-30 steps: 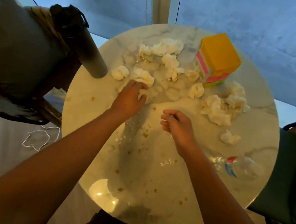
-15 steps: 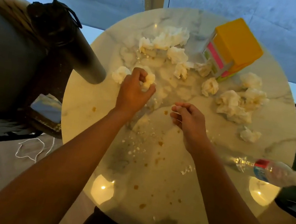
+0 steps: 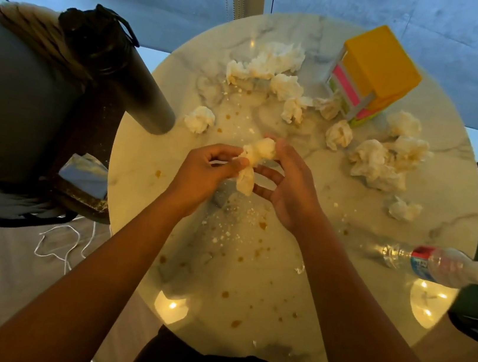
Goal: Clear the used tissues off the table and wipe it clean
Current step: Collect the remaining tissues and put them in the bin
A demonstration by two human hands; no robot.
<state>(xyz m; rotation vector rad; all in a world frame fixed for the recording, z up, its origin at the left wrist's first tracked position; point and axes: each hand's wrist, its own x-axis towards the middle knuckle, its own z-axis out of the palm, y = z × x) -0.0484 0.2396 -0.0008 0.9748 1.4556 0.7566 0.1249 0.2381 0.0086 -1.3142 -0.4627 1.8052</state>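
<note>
Above the middle of the round marble table both my hands hold one crumpled white tissue. My left hand pinches its lower left side. My right hand curls round it from the right. Several more used tissues lie on the far half: one ball at the left, a big clump at the back, a pile at the right, a small one nearer the edge. Brown drops and white crumbs speckle the near half.
A yellow and pink box stands at the table's back right. A clear plastic bottle lies on its side at the right edge. A dark tall flask stands at the left edge, beside a cushioned chair.
My left hand has lifted a tissue from the table and drawn it back toward the middle. My right hand has opened from a fist and closed onto the same tissue.
</note>
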